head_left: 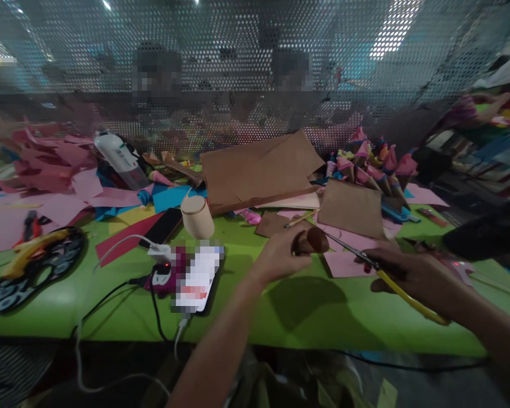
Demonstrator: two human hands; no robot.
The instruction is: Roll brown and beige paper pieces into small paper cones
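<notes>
Right hand, scissors — tips up-left (toward cone)

We had bare green tabletop open along the near edge. Yellow-handled scissors in our right hand barred the gap to the rolled brown paper cone in our left hand. A cabled phone blocked the left; brown paper sheets and pink paper cones walled the far side.
</notes>
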